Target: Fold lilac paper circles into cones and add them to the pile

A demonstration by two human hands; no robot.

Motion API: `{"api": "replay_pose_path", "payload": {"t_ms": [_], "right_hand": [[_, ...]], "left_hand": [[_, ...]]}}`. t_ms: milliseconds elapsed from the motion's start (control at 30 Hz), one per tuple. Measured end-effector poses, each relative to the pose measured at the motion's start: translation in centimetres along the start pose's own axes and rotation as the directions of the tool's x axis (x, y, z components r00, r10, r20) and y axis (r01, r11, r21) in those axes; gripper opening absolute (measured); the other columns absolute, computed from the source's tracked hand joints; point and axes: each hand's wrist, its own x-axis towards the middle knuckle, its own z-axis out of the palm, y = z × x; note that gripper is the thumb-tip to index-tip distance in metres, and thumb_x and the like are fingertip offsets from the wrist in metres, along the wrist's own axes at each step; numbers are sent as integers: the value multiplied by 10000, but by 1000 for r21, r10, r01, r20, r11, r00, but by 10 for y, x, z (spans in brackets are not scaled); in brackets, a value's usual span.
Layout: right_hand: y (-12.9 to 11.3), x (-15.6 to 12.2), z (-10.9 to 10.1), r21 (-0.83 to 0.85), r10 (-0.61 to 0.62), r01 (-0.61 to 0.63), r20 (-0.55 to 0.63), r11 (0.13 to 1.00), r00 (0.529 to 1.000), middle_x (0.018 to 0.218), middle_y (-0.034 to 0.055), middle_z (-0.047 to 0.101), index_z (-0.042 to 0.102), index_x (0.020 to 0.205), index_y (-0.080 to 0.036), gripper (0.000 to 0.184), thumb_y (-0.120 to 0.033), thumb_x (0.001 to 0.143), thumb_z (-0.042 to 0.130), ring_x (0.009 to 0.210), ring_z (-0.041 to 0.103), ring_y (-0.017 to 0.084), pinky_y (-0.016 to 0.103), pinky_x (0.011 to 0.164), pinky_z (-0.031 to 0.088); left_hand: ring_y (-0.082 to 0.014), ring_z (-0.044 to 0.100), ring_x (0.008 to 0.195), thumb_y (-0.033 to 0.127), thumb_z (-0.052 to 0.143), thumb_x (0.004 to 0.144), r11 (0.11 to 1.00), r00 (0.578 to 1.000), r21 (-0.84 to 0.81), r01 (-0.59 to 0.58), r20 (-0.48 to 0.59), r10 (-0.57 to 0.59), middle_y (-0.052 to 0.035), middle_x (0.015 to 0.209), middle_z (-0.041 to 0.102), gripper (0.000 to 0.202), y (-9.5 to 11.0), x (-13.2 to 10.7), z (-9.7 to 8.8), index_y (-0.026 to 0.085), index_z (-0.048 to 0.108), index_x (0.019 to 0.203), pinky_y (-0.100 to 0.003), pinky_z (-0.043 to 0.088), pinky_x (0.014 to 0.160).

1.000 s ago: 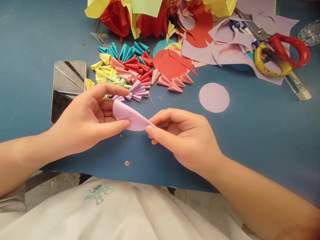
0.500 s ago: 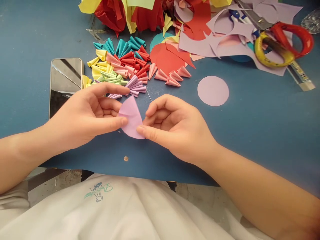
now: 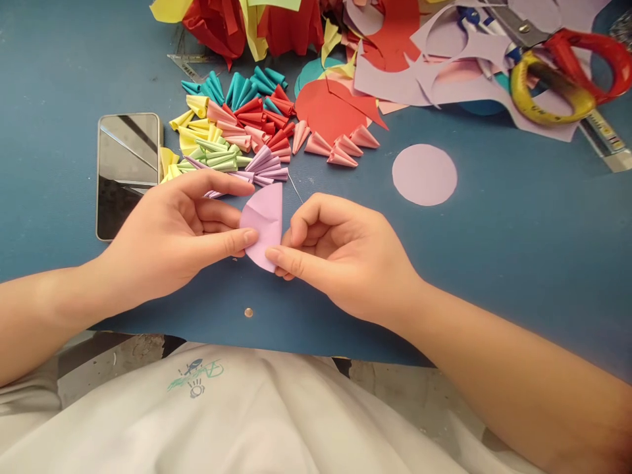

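Observation:
A folded lilac paper piece [image 3: 265,220], a half-round shape, stands upright between both my hands above the blue table [image 3: 518,250]. My left hand [image 3: 182,230] pinches its left side between thumb and fingers. My right hand [image 3: 340,253] grips its lower right edge with thumb and curled fingers. Just beyond the hands lies a heap of small folded paper cones [image 3: 237,128] in teal, yellow, red, pink, green and lilac. A flat lilac paper circle [image 3: 424,174] lies to the right of it.
A phone [image 3: 128,172] lies face up at the left. Red and yellow scissors [image 3: 557,72], a ruler [image 3: 607,139] and lilac offcuts [image 3: 444,72] lie at the back right; crumpled red and yellow paper [image 3: 247,23] at the back. A thin needle [image 3: 295,189] lies near the cones.
The lilac piece has gone from a wide curved shape lying between the hands to a narrower folded half standing upright. Both hands have drawn closer together.

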Motion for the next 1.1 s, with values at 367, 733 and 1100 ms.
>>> {"api": "replay_pose_path", "payload": {"t_ms": [367, 733, 1100], "right_hand": [[1, -1, 0, -127, -62, 68, 49, 990, 997, 724, -48, 636, 584, 764, -231, 343, -248, 838, 918, 629, 638, 120, 279, 602, 571], [-5, -4, -1, 11, 58, -59, 51, 998, 997, 742, -41, 677, 571, 759, -235, 375, -219, 790, 945, 669, 672, 128, 266, 645, 595], [2, -6, 0, -445, -196, 217, 93, 869, 976, 675, -43, 661, 519, 747, -255, 284, -156, 916, 726, 576, 621, 126, 280, 555, 507]], "left_hand": [[-145, 814, 809, 112, 849, 892, 999, 998, -45, -31, 53, 33, -11, 856, 840, 345, 1, 0, 0, 146, 679, 1190, -221, 673, 741], [-157, 802, 761, 151, 869, 881, 999, 999, -40, -19, 38, 21, -1, 806, 819, 351, -1, 1, 0, 157, 680, 1177, -244, 662, 706], [-139, 788, 845, 163, 839, 913, 964, 981, 198, -180, -35, 190, 17, 921, 769, 184, -5, -1, 0, 195, 701, 1030, -233, 671, 725]]}}
